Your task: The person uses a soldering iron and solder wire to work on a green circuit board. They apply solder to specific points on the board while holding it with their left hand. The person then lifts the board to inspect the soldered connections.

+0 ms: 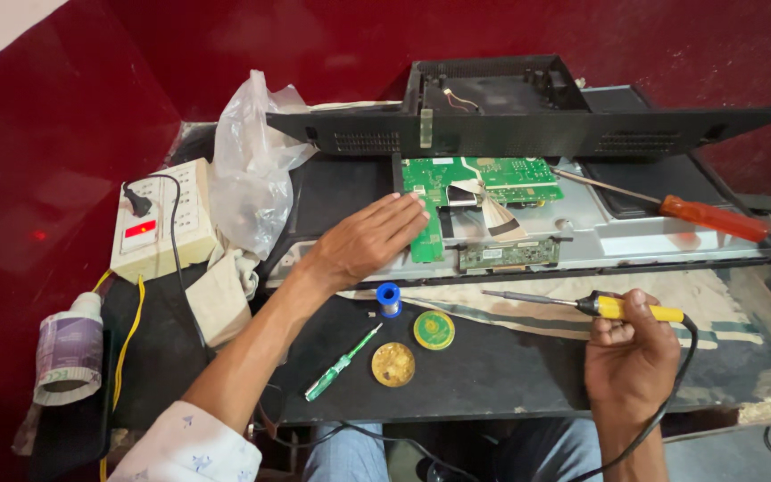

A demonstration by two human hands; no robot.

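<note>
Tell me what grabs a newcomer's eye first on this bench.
The green circuit board in the opened flat screen chassis at centre, with the left hand flat on its edge. Then the yellow-handled soldering iron gripped in the right hand, and the orange-handled screwdriver lying at right.

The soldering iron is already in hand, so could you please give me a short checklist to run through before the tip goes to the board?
1. Grip on iron: right hand holds the soldering iron by its yellow handle, tip pointing left, clear of everything. Ok.
2. Board steadied: left hand rests flat on the green circuit board. Ok.
3. Solder within reach: blue solder spool lies on the table, in neither hand. Not ok.
4. Flux: open tin lies near the spool. Ok.
5. Iron cord: runs down off the table edge, not across the board. Ok.
6. Tip heat: cannot tell.
</note>
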